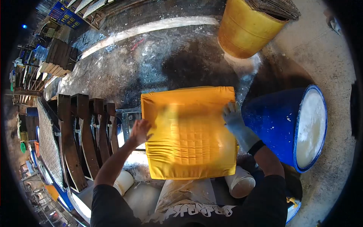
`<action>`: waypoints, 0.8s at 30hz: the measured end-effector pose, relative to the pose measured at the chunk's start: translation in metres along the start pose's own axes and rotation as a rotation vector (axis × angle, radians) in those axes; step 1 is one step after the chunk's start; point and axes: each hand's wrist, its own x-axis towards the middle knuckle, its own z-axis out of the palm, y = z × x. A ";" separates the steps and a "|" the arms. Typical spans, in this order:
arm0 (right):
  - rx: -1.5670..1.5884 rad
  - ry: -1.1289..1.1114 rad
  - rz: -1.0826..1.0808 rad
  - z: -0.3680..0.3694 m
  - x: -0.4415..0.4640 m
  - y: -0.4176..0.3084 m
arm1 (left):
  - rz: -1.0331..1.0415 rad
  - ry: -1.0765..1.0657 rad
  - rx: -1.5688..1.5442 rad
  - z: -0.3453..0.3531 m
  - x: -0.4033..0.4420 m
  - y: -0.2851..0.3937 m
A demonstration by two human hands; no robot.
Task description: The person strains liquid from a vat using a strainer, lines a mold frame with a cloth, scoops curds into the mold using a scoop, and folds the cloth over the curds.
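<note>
A square block wrapped in wrinkled yellow-orange sheeting [193, 132] lies in front of me, its middle creased in a grid pattern. At its left edge is my bare left hand [141, 131], slightly blurred, fingers spread and holding nothing. My right hand [233, 115], in a grey glove with a dark band at the wrist, is at the block's upper right edge with its fingers apart. Whether either hand touches the sheeting is hard to tell. What supports the block is mostly hidden beneath it.
Dark wooden frames [81, 136] stand in a row at the left. A blue barrel [272, 125] is close on the right, and a yellow barrel [249, 28] stands at the upper right. A white container [242, 183] sits below the block. Stacked wood [58, 56] is further left.
</note>
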 end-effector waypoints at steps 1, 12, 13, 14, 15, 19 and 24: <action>-0.066 -0.029 -0.011 0.019 -0.004 -0.005 | 0.058 0.040 0.041 0.039 -0.008 0.006; -0.048 0.082 0.088 0.058 0.001 -0.025 | -0.240 0.138 -0.125 0.078 0.039 0.066; -0.085 -0.001 -0.002 0.033 -0.021 -0.030 | -0.246 0.141 -0.124 0.054 0.023 0.064; -0.114 -0.082 -0.096 0.006 -0.043 -0.036 | -0.145 0.060 -0.093 0.031 0.003 0.064; -0.125 -0.210 -0.154 -0.017 -0.064 -0.045 | -0.043 -0.024 -0.063 0.020 -0.015 0.067; -0.454 -0.560 -0.285 -0.010 -0.114 -0.056 | 0.194 -0.376 0.190 0.053 -0.071 0.096; -0.337 -0.567 -0.116 0.063 -0.091 -0.067 | 0.026 -0.107 -0.142 0.077 -0.028 0.148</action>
